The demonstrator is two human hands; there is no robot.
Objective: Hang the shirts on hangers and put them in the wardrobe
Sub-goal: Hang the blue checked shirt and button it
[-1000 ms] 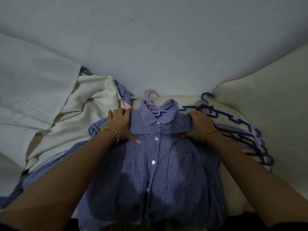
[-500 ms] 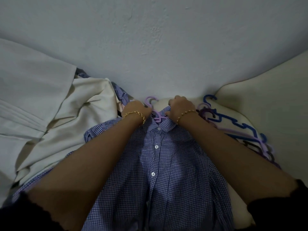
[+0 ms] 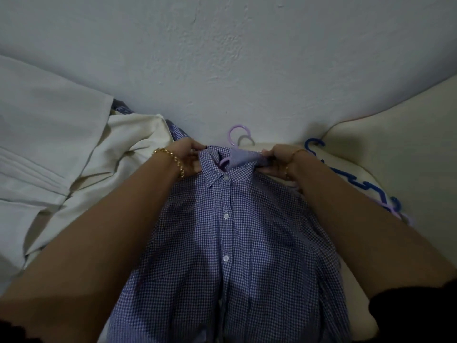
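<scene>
head: left hand, right hand pinch 1 shirt collar; 1 hanger inside

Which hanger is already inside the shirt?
The light purple hanger, whose hook pokes out above the collar of the blue checked shirt. The dark blue hanger lies bare in the pile on the right.

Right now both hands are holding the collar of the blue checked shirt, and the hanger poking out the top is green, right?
Not quite. The head view shows the hanger is lilac, not green. The rest is right: the left hand and the right hand both hold the collar of the blue checked shirt.
</scene>
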